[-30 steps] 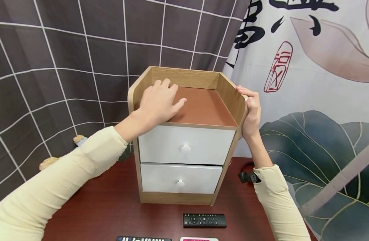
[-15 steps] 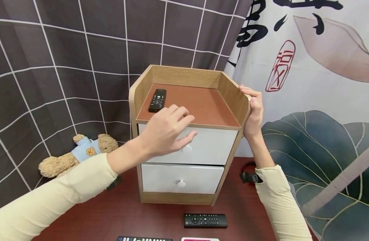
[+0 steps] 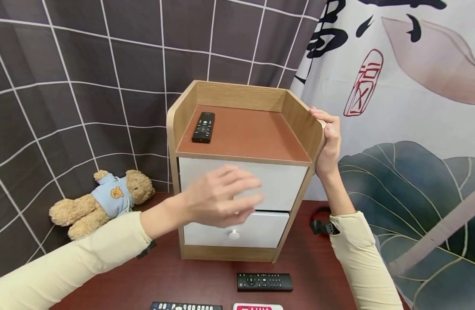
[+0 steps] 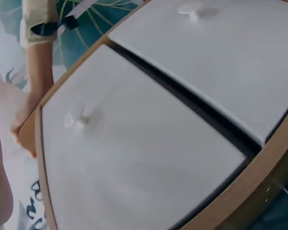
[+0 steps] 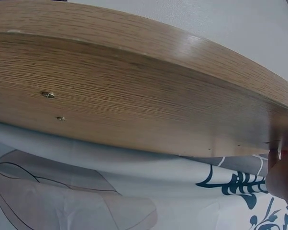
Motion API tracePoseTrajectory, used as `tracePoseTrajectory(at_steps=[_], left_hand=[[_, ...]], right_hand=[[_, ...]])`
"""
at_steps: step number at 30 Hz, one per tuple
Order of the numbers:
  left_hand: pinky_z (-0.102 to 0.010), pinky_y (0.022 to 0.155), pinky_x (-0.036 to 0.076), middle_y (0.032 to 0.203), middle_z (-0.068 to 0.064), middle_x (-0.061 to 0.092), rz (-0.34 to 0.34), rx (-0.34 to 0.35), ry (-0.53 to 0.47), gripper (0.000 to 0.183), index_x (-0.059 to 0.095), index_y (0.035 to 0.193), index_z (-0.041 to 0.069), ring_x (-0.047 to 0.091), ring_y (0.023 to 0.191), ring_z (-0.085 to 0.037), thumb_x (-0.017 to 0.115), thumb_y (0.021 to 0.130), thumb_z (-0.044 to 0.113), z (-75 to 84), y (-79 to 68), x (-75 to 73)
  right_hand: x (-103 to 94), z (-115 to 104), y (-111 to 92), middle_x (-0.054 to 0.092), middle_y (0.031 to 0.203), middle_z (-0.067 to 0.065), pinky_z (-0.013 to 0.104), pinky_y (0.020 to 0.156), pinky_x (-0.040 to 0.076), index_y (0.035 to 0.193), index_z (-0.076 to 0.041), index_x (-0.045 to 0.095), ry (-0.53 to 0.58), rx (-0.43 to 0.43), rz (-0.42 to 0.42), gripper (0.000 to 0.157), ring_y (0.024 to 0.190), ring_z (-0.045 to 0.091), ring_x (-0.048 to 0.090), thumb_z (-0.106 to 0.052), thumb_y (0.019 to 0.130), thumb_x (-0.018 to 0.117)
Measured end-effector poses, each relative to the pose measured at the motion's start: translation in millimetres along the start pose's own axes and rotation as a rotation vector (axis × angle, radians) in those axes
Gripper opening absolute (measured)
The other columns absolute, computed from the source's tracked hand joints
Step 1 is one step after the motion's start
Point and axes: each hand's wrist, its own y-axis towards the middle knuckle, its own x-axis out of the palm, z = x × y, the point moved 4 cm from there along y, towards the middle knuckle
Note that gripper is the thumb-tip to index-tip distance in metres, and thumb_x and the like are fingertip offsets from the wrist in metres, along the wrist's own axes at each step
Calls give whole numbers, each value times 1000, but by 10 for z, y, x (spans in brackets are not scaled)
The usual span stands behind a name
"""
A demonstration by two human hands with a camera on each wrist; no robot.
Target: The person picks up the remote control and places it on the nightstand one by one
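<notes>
A small wood-trimmed cabinet [image 3: 218,253] stands on the dark red table, with a white upper drawer [image 3: 280,181] and a white lower drawer [image 3: 268,232], each with a round knob. A black remote control [image 3: 203,127] lies on the left of its brown top. My left hand [image 3: 221,198], motion-blurred and holding nothing, hovers before the drawers and covers the upper knob; its fingers are loosely bent. My right hand [image 3: 328,142] grips the edge of the cabinet's right side panel [image 5: 134,91] near the top. A dark gap runs between the two drawers in the left wrist view.
A teddy bear [image 3: 113,196] in a blue shirt lies left of the cabinet. In front are a second black remote [image 3: 264,282], another remote [image 3: 184,306] and a white-and-pink item [image 3: 256,307], both cut off by the frame. Curtains [image 3: 117,64] hang close behind.
My left hand has come off the cabinet's top, down and to the right, leaving the remote control lying there. The teddy bear has come into view. My right hand keeps its place.
</notes>
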Motion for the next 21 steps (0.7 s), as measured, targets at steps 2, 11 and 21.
tracePoseTrajectory(at_steps=[2,11,21], left_hand=[[-33,91,53,109,-5,69,14,91,-3,27,68,110,15,65,100,-20,62,87,28,100,-35,32],[-33,97,51,118,-4,69,-107,157,-103,33,65,120,19,66,109,-17,55,93,33,467,-283,239],[-34,107,46,129,-7,64,-293,180,-280,41,61,128,18,59,123,-19,48,97,41,966,-723,588]], right_hand=[[-4,0,3,65,124,6,33,113,29,110,-11,64,-1,-1,-3,34,131,27,47,-31,95,40],[-8,5,-4,65,123,5,33,114,29,110,-12,63,-11,-8,-8,34,131,28,47,-32,95,41],[3,5,14,66,122,5,34,114,29,109,-11,64,11,-19,-6,34,131,28,48,-32,95,41]])
